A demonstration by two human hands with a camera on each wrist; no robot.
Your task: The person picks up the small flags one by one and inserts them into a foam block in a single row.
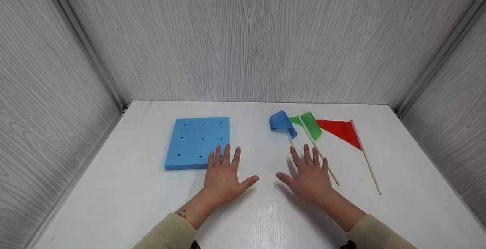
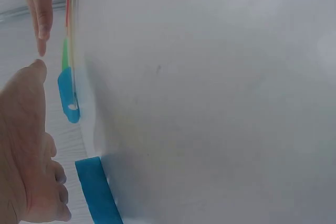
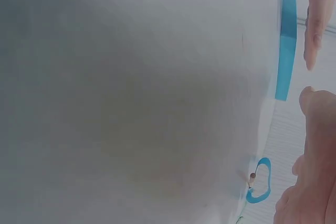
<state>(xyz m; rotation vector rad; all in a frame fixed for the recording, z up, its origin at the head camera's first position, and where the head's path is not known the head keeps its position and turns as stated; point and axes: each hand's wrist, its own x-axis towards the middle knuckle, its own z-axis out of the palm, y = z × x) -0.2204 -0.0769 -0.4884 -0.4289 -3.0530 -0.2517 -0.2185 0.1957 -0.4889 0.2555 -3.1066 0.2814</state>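
Both hands hover palm down over the white table with fingers spread, holding nothing. My left hand (image 1: 223, 178) overlaps the near right corner of a flat blue block (image 1: 201, 141) dotted with several small holes. Past the fingertips of my right hand (image 1: 312, 177) lie three small flags on thin sticks. The blue flag (image 1: 280, 121) is curled, its stick partly hidden by the right hand. A green flag (image 1: 311, 125) lies beside it, and a red flag (image 1: 341, 131) is farthest right. In the right wrist view the blue flag (image 3: 269, 179) shows as a curled loop.
The white table (image 1: 114, 188) is enclosed by a grey wood-grain back panel (image 1: 243, 40) and side panels (image 1: 41, 101). The flag sticks point toward the near side, the red one's stick (image 1: 372, 173) reaching farthest right.
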